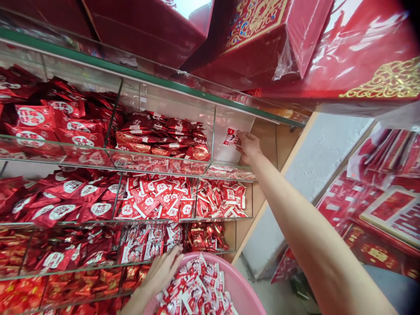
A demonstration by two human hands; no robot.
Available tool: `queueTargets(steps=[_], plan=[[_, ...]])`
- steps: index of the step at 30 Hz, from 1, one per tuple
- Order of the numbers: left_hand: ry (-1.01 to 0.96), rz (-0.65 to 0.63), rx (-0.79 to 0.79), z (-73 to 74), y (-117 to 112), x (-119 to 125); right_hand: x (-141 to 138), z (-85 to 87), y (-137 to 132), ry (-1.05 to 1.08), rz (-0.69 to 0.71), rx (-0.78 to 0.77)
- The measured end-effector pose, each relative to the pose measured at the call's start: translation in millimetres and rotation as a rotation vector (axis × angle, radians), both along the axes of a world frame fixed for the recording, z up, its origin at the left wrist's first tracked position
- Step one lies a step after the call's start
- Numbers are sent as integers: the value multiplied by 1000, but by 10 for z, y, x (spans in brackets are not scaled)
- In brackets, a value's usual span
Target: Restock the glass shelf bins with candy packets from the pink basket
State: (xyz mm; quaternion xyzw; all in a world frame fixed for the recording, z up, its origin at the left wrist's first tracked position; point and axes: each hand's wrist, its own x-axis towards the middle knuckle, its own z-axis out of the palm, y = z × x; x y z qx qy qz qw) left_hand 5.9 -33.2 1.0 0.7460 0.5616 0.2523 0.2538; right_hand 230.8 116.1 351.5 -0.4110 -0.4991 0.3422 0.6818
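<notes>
Right hand (249,147) up at glass bin (229,146), center right of frame, fingers (240,136) pinching small red-white packet (230,137). Left hand (163,270), low center, fingers spread open, resting on packets (197,288) in pink tub (238,273).

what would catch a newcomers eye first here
Red is everywhere: a glass display case of red and white packets fills the left and middle, with large red boxes with gold patterns above it. At the bottom, a pink plastic basin brims with packets, the left hand resting on them. The right hand reaches up to the case, holding a small red and white packet.
</notes>
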Motion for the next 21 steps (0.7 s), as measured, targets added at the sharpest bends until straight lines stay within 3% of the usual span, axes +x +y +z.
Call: queueTargets(steps=[3, 6, 10, 12, 15, 21], plan=[[3, 1, -4, -2, 1, -1, 56, 43, -118, 157, 36, 62], [17, 7, -15, -5, 4, 1, 117, 65, -401, 321, 92, 89], [38, -7, -23, 21, 1, 11, 155, -142, -950, 387, 204, -50], [43, -16, -23, 42, 0, 18, 148, -400, -1211, 335, 283, -185], [60, -22, -25, 62, 0, 28, 132, -946, -1501, 274, 376, -386], [79, -20, -31, 34, 6, 36, 168, -2053, -1792, 441, 622, -709]])
